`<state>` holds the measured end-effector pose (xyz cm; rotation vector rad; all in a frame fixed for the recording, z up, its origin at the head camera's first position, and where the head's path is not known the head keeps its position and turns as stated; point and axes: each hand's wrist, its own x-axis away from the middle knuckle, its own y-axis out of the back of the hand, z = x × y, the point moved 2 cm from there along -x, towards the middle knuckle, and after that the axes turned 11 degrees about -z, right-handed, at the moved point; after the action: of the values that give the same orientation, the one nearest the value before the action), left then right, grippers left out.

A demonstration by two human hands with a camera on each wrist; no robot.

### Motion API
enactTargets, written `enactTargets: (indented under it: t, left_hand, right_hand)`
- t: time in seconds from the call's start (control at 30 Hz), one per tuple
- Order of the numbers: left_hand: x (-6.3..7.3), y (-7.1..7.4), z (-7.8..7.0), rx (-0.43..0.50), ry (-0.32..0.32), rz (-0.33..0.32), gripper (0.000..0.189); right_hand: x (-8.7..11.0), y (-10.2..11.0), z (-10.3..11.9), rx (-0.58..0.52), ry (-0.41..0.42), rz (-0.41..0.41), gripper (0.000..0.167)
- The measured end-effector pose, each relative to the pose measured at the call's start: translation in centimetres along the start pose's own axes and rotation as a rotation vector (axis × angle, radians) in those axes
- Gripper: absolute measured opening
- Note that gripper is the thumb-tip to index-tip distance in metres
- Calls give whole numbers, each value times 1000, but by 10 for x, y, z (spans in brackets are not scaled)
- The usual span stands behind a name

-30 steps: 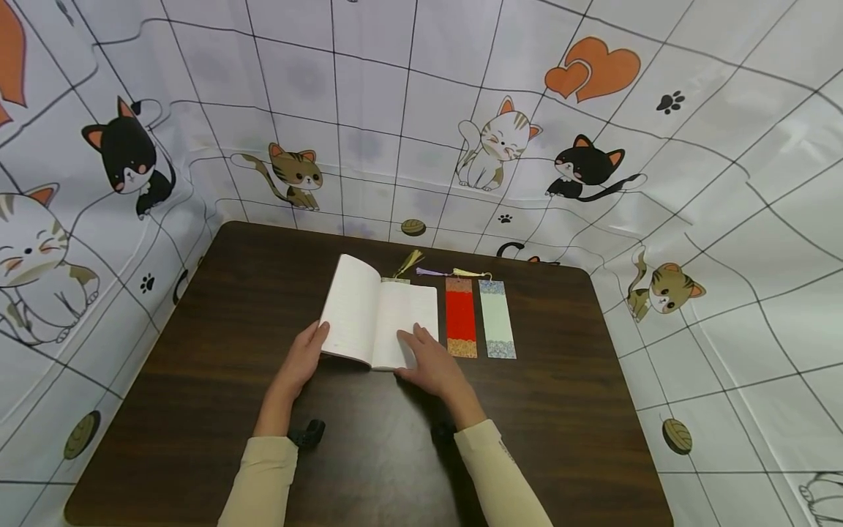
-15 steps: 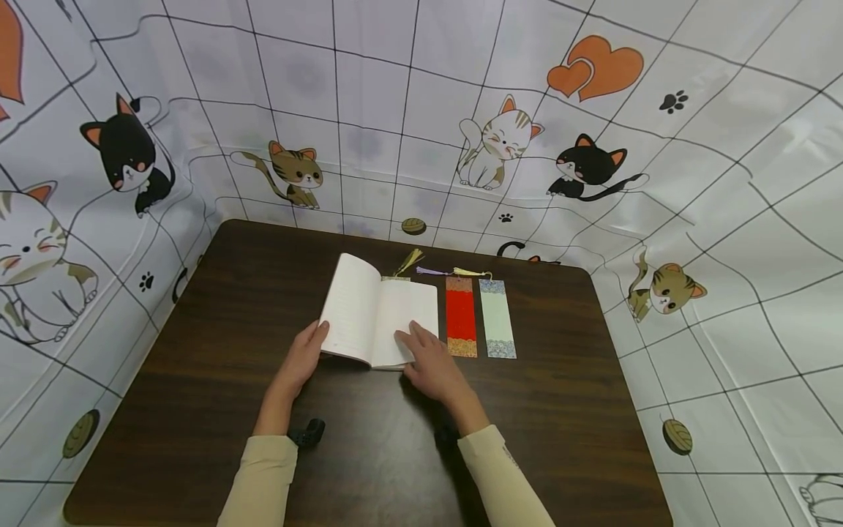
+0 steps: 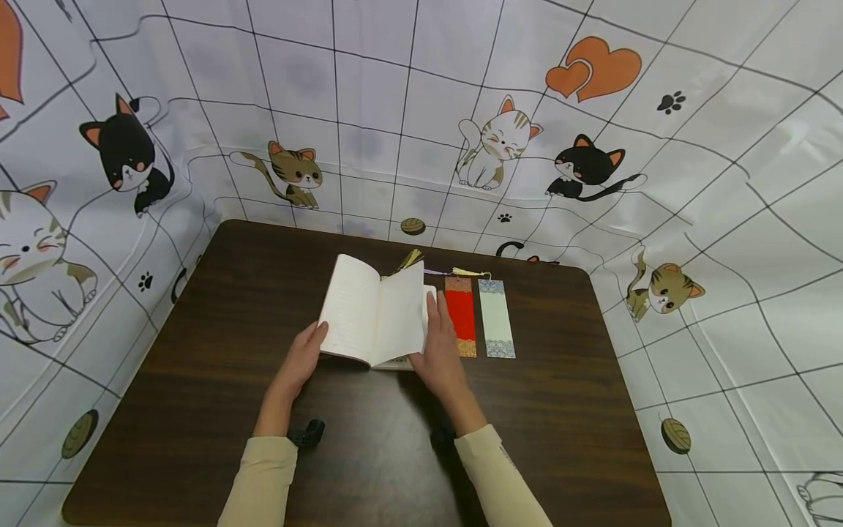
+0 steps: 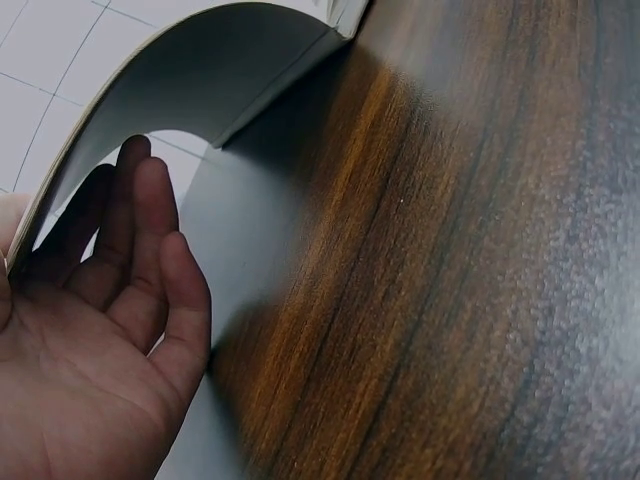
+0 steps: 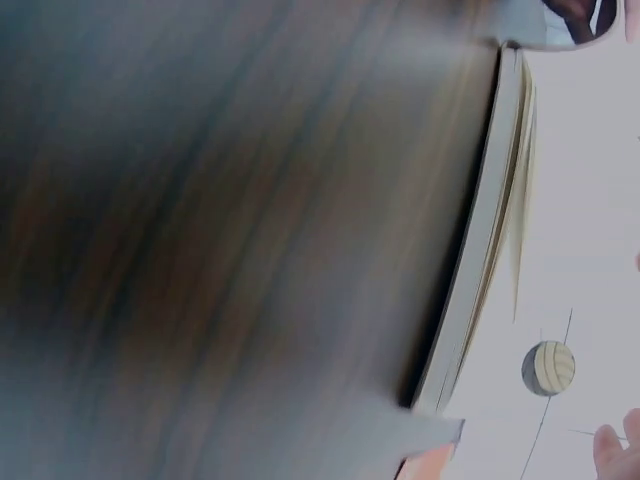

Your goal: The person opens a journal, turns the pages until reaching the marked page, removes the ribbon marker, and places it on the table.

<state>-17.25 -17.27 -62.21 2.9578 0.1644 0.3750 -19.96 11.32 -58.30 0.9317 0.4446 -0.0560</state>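
An open notebook [image 3: 349, 315] with pale pages lies on the table [image 3: 197, 410]. My left hand [image 3: 303, 359] holds its raised left side, thumb above and fingers beneath the cover, as the left wrist view also shows. A right-hand leaf [image 3: 400, 311] is lifted off the pages below. Beside that leaf's right edge is my right hand [image 3: 440, 359], fingers extended; whether they touch the leaf is unclear. A yellow-green tassel [image 3: 411, 258] sticks out past the notebook's top, and a small patterned patch shows beneath the lifted leaf.
Right of the notebook lie a red bookmark [image 3: 461, 311] with gold ends and a pale green bookmark [image 3: 497, 315] with blue-patterned ends. Their tassels point left along the top. A white cat-print sheet [image 3: 369, 110] surrounds the table's back and sides.
My right hand has gone from resting on the right page to beside its edge, and a leaf there has risen. My left hand stays in place on the notebook.
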Motion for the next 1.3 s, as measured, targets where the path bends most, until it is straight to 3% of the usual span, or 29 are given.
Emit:
enactTargets:
  t: [0.13, 0.23, 0.37, 0.67, 0.93, 1.3]
  left_hand:
    - [0, 0, 0, 3, -3, -4, 81]
    - [0, 0, 0, 0, 1, -2, 83]
    - [0, -1, 1, 5, 17, 4, 84]
    - [-1, 0, 1, 37, 30, 21, 77]
    - [-3, 0, 2, 31, 20, -18, 78]
    - [0, 1, -2, 53, 16, -6, 82]
  right_hand:
    - [-1, -7, 6, -173, -67, -49, 118]
    - [-1, -16, 13, -274, -120, 4, 106]
    - [3, -27, 25, -307, -124, 115, 90]
    - [12, -40, 46, -221, 71, 259, 71]
    - [18, -42, 55, -135, 134, 330, 61]
    - [22, -45, 56, -86, 160, 356, 57]
